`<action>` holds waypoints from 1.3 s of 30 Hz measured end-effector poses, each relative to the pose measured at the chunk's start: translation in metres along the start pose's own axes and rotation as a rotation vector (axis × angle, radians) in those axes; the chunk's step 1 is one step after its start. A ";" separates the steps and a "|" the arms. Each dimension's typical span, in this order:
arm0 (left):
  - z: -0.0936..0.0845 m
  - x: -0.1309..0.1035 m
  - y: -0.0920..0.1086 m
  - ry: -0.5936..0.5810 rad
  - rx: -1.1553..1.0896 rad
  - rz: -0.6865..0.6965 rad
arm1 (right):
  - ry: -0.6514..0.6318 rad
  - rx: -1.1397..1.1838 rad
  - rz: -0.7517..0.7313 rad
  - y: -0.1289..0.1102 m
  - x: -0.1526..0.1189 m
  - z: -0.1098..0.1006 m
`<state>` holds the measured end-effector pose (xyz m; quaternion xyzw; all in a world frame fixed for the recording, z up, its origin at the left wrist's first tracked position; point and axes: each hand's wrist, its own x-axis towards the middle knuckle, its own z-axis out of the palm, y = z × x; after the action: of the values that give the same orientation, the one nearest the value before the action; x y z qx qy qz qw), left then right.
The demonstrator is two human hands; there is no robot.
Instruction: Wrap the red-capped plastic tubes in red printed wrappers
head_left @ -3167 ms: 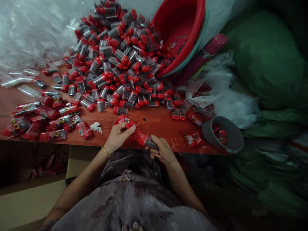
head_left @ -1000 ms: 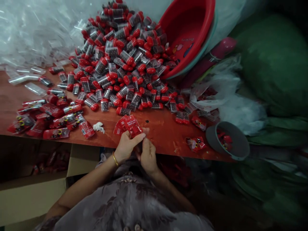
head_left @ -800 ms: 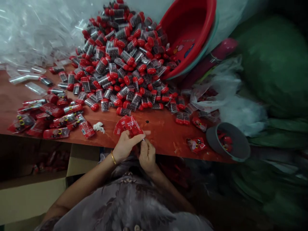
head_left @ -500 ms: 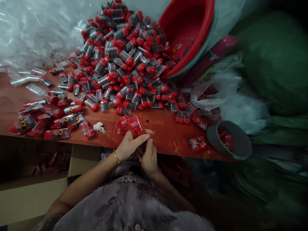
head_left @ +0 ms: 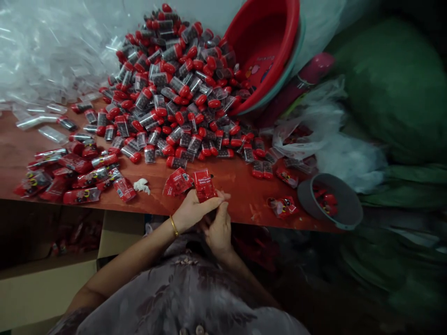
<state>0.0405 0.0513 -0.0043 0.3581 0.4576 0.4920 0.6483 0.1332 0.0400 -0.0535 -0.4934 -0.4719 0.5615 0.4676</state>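
Observation:
A red printed packet [head_left: 204,183] stands up from my left hand [head_left: 195,208], whose fingers close round its lower end. Touching it at the fingertips is my right hand [head_left: 219,228], its thumb and fingers pinched together; whatever lies between them is hidden. Flat red wrappers [head_left: 178,181] lie on the orange tabletop [head_left: 237,186] just left of the packet. Behind the hands rises a large heap of clear tubes with red caps [head_left: 178,88]. Filled red packets [head_left: 75,172] are piled at the left.
A red basin [head_left: 260,46] tilts behind the heap. To the right are a grey bowl [head_left: 342,204] with red pieces, a plastic bag [head_left: 314,121] and a pink bottle [head_left: 316,67]. An open cardboard box [head_left: 122,232] sits below the table's left edge.
The held packet has moved slightly right and stands more upright, apart from the flat wrappers. Both hands have shifted a little right. The whole view has shifted slightly.

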 end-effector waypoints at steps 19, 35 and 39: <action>-0.009 0.046 -0.055 0.095 0.750 0.502 | -0.200 -0.538 -0.607 0.006 0.077 -0.088; -0.016 0.048 -0.078 0.056 1.151 0.498 | -0.312 -0.693 -0.631 0.013 0.080 -0.101; -0.015 0.047 -0.076 0.064 1.222 0.465 | -0.319 -0.822 -0.672 0.018 0.084 -0.104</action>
<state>0.0546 0.0773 -0.0894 0.7367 0.5847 0.2810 0.1908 0.2298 0.1280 -0.0880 -0.3662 -0.8488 0.2186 0.3125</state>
